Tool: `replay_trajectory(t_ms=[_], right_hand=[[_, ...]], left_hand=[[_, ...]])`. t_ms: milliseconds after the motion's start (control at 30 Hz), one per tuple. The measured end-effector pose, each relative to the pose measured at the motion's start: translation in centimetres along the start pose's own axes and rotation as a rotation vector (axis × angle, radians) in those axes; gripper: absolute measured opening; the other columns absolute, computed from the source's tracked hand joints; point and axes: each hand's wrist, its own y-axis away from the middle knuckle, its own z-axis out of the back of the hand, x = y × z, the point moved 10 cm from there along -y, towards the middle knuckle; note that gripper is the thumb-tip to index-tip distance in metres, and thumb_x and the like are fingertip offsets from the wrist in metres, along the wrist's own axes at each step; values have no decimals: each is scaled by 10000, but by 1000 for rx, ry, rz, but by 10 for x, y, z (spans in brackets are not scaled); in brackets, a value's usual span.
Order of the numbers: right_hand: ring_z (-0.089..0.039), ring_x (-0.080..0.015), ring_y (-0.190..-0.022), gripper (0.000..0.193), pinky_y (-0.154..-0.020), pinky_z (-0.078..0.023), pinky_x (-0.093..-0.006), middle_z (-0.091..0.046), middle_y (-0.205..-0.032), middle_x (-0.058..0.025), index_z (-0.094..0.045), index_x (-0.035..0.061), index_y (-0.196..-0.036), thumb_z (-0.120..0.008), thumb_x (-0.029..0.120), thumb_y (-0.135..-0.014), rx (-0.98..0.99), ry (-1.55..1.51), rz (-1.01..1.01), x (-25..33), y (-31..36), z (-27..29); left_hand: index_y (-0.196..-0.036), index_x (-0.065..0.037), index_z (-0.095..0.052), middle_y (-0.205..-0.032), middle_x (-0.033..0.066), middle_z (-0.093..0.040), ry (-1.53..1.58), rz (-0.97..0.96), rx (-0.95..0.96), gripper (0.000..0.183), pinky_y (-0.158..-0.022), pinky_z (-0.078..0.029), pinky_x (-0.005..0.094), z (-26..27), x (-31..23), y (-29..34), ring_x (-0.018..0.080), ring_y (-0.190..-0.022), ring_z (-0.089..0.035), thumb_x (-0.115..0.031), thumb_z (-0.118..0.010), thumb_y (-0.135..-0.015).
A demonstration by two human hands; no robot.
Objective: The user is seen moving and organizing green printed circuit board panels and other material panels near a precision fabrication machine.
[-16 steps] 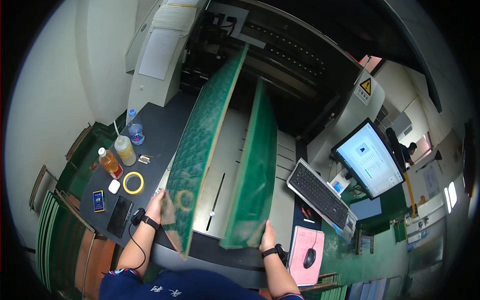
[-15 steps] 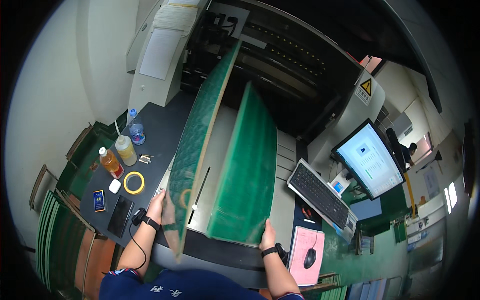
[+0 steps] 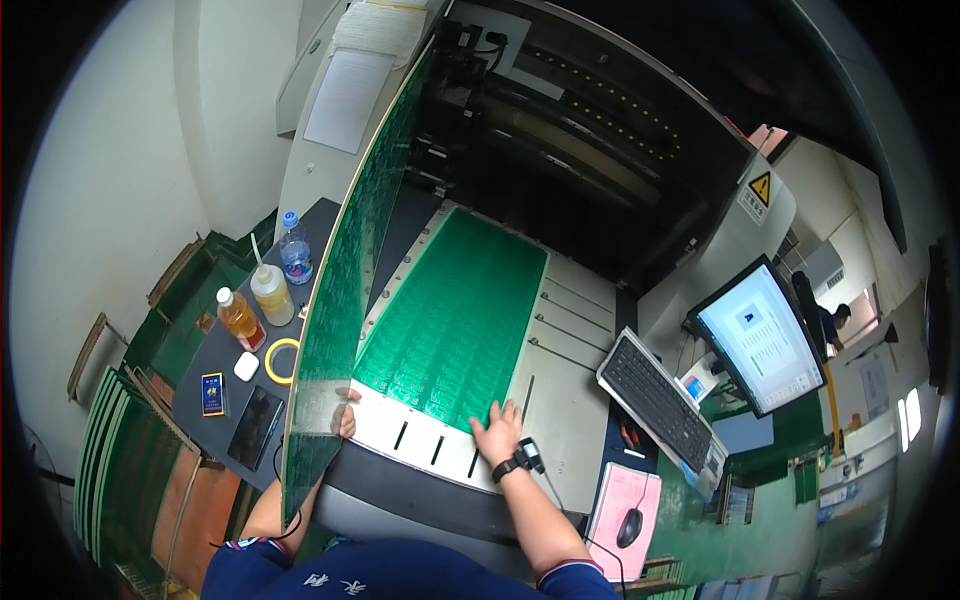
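Note:
A green panel with rows of fine pattern, looking like a circuit board panel (image 3: pixel 455 320), lies flat on the machine's pale metal bed (image 3: pixel 565 410). My right hand (image 3: pixel 500 437) rests with spread fingers at its near right corner. On the left stands a second green panel (image 3: pixel 343 270), tall, thin and almost edge-on to me. My left hand (image 3: pixel 346 414) grips its lower part, fingertips showing past the near side; the thumb and palm are hidden behind the sheet.
A dark side table at left bears bottles (image 3: pixel 240 320), a phone (image 3: pixel 257 425) and yellow tape (image 3: pixel 281 361). The dark machine opening (image 3: pixel 570 150) lies beyond the bed. At right are a keyboard (image 3: pixel 660 400), a monitor (image 3: pixel 760 335) and a mouse (image 3: pixel 629 528) on pink paper.
The right-hand panel has come down from a tilt to lie flat on the bed, and my right hand has let go of its edge. The other panel has swung left, upright.

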Motion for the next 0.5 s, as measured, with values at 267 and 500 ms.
replay_trajectory(t_ms=[267, 500], right_hand=[[-300, -400, -1274, 604, -1022, -256, -475, -368, -1327, -284, -511, 57, -1236, -642, 409, -762, 85, 17, 134, 9, -7, 1], [-252, -343, -1319, 618, -1039, -235, -506, -328, -1389, -208, -498, 148, -1266, -630, 466, -753, 145, -52, 144, -1, -10, 1]], left_hand=[[-1104, 50, -402, -599, 96, -517, -12, 11, -52, 485, -420, -361, 312, 6, 6, 11, 200, -459, -489, -386, -420, -892], [-1091, 41, -413, -606, 94, -517, -24, 13, -66, 473, -425, -363, 307, 7, 4, 16, 190, -462, -488, -390, -415, -896]])
